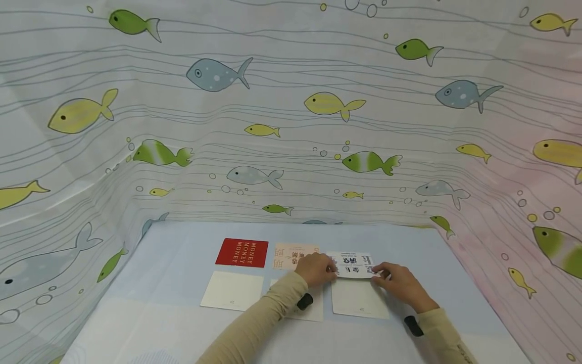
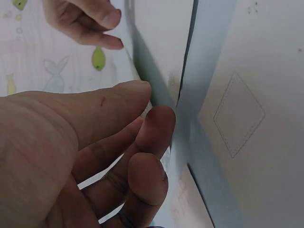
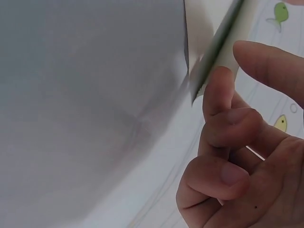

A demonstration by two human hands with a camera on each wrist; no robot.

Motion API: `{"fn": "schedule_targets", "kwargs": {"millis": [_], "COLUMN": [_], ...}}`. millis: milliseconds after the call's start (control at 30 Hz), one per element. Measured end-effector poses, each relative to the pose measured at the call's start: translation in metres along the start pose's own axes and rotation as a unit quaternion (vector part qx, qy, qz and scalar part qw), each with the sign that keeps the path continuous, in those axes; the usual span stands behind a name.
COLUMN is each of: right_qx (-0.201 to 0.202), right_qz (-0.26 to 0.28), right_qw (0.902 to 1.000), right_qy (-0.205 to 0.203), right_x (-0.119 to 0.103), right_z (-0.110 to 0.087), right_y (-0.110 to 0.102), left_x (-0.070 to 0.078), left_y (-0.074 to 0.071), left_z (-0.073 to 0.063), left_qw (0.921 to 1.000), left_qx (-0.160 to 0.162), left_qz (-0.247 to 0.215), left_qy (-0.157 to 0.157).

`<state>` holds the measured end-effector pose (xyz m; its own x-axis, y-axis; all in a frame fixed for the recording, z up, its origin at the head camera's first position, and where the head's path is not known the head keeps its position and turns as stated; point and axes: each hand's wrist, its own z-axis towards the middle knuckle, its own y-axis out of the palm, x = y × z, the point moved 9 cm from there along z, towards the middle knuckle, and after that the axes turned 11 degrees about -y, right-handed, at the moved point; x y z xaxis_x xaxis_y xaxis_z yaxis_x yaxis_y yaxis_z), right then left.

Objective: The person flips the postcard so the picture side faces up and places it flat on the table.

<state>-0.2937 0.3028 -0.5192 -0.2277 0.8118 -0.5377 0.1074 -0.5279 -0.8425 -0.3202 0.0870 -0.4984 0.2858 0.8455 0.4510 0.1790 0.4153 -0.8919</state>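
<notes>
Both hands hold a white card point(image 1: 355, 264) with dark blue lettering, in the head view. My left hand point(image 1: 314, 269) pinches its left end between thumb and fingers. At its near right corner, my right hand point(image 1: 402, 285) grips the edge with thumb and forefinger. The right wrist view shows the card point(image 3: 225, 47) edge-on by the fingertips, with a shaded underside. Just in front of it lies a cream card point(image 1: 360, 299) with a small mark. A peach card point(image 1: 295, 255) with orange characters lies left of the held one, partly behind my left hand.
A red card point(image 1: 243, 253) printed MONEY lies at the back left. In front of it is another cream card point(image 1: 233, 290); a third cream card point(image 1: 309, 307) is partly covered by my left forearm. Fish-patterned sheeting point(image 1: 291, 151) stands around the pale blue table point(image 1: 159, 283).
</notes>
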Motion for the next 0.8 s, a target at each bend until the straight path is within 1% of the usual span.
{"fn": "schedule_targets", "kwargs": {"millis": [100, 233, 600, 800], "right_qx": [0.000, 0.000, -0.006, -0.005], "right_qz": [-0.003, -0.008, -0.013, -0.010], "right_qw": [1.0000, 0.9999, 0.9990, 0.9987], "right_qy": [0.002, 0.011, 0.042, 0.050], "right_x": [0.001, 0.002, 0.003, 0.006], "right_z": [0.002, 0.005, 0.014, 0.014], "right_y": [0.001, 0.003, 0.005, 0.006], "left_x": [-0.003, -0.005, -0.005, -0.004], "left_y": [0.002, 0.005, 0.005, 0.005], "left_z": [0.004, 0.009, 0.016, 0.018], "left_qw": [1.0000, 0.9999, 0.9992, 0.9991], "left_qx": [0.001, -0.003, -0.026, -0.017], "left_qz": [-0.008, -0.004, 0.004, 0.016], "left_qy": [-0.005, -0.012, -0.030, -0.035]}}
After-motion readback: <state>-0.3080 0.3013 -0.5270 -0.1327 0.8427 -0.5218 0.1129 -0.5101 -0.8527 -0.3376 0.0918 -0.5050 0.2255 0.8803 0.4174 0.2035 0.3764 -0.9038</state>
